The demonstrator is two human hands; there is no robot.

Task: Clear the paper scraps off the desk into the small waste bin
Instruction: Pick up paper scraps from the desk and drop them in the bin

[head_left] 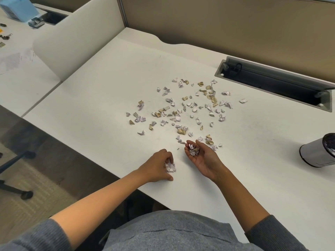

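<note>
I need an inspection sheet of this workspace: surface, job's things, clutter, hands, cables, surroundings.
Surface: white laminate desk, faint marks.
Job's things: white and tan crumpled paper scraps scattered mid-desk; small white cylindrical waste bin at the right edge, tilted.
Clutter: nothing seen besides scraps.
Hands: left hand palm-down, pinching scraps against the desk; right hand palm-up, cupping scraps.
Cables: black cable in the grey recessed cable tray.
Surroundings: beige partition wall; black chair base on the floor.
</note>
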